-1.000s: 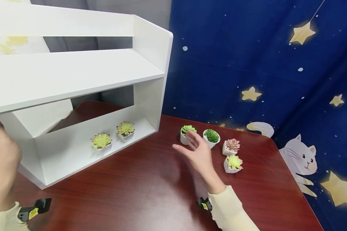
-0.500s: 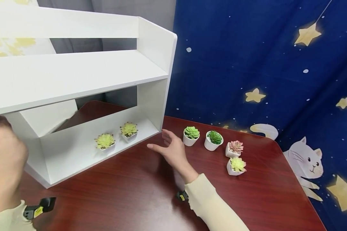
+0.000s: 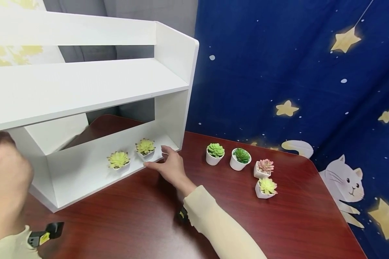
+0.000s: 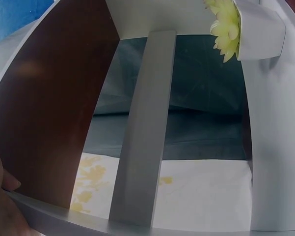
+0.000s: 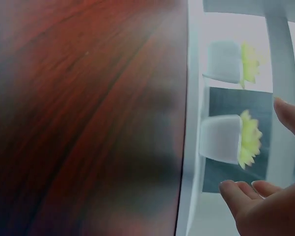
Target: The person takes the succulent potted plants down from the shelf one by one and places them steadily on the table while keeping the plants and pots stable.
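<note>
Near nine o'clock in the head view, the edge cuts off the left hand (image 3: pixel 8 176) and white shelf (image 3: pixel 84 81).

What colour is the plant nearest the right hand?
The plant is yellow-green with darker tips, best seen in the head view.

Soft glare on tabletop (image 3: pixel 139 239)

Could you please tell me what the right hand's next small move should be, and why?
Probably ease the right hand toward the nearer succulent on the lower shelf: thumb and fingers are spread toward its white pot, with a gap visible in the right wrist view.
</note>
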A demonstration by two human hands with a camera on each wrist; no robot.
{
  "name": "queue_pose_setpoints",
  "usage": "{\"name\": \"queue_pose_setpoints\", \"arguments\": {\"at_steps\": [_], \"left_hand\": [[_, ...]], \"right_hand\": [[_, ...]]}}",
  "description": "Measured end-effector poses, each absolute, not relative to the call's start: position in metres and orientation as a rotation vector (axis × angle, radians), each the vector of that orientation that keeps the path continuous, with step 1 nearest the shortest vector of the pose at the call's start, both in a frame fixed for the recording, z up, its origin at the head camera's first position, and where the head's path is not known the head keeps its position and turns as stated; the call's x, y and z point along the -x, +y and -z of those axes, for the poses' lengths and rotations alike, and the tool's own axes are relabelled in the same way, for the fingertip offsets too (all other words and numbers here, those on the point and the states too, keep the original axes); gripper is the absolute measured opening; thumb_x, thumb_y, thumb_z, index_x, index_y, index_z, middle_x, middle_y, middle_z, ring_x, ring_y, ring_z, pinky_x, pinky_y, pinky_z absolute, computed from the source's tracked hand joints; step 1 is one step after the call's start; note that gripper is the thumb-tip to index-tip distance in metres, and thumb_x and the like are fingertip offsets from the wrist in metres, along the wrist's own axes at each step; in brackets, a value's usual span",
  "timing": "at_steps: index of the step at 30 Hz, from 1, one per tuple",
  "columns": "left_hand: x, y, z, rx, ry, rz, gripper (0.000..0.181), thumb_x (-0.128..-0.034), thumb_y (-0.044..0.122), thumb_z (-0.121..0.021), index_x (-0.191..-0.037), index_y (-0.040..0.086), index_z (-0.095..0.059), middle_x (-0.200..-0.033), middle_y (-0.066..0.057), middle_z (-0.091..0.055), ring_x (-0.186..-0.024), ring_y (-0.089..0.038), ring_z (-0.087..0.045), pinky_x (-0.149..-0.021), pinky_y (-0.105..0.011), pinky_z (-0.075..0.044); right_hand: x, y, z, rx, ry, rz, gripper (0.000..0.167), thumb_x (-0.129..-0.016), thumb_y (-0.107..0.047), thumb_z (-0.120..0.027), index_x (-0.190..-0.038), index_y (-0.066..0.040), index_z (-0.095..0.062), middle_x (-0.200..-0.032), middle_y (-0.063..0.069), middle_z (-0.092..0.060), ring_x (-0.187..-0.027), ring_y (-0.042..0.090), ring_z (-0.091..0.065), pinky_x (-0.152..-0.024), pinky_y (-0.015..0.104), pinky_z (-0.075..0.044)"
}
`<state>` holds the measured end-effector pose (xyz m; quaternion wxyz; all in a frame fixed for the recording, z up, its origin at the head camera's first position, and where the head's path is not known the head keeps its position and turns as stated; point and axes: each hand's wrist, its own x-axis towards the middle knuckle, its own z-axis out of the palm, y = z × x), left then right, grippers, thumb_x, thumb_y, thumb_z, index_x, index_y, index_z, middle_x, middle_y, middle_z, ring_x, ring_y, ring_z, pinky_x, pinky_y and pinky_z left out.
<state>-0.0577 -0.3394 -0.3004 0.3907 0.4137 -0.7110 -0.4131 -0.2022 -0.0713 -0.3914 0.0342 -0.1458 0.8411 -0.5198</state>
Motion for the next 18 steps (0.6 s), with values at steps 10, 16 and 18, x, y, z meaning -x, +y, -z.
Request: {"name": "queue_pose_setpoints", "arguments": {"at_steps": [10,16,18], "left_hand": [[0.066,-0.336,0.306,-0.793,-1.705,1.064,0.043,-0.1044,0.032,-0.037,-0.147,0.026,-0.043,-0.129,0.021,-0.047,-0.118,0.001,-0.047,-0.103,-0.014,-0.033],[0.067,-0.338,0.306,-0.678,-1.669,1.027,0.043,-0.1031,0.026,-0.039,-0.145,0.024,-0.047,-0.128,0.022,-0.049,-0.123,0.0,-0.047,-0.103,-0.014,-0.032],[0.067,-0.338,0.306,-0.647,-1.661,1.02,0.043,-0.1028,0.024,-0.04,-0.145,0.023,-0.046,-0.13,0.021,-0.049,-0.124,-0.001,-0.047,-0.104,-0.014,-0.032]], "right_hand": [[0.21,-0.101,0.4,0.271,2.546,1.611,0.09,-0.071,-0.028,-0.092,-0.146,-0.006,-0.05,-0.139,0.013,-0.063,-0.127,0.026,-0.062,-0.104,0.036,-0.052],[0.216,-0.113,0.405,0.229,2.537,1.606,0.087,-0.072,-0.028,-0.092,-0.146,-0.007,-0.052,-0.139,0.011,-0.063,-0.127,0.024,-0.061,-0.102,0.036,-0.052],[0.218,-0.116,0.406,0.223,2.527,1.621,0.084,-0.073,-0.027,-0.092,-0.145,-0.008,-0.053,-0.14,0.01,-0.062,-0.126,0.024,-0.061,-0.101,0.036,-0.053]]}}
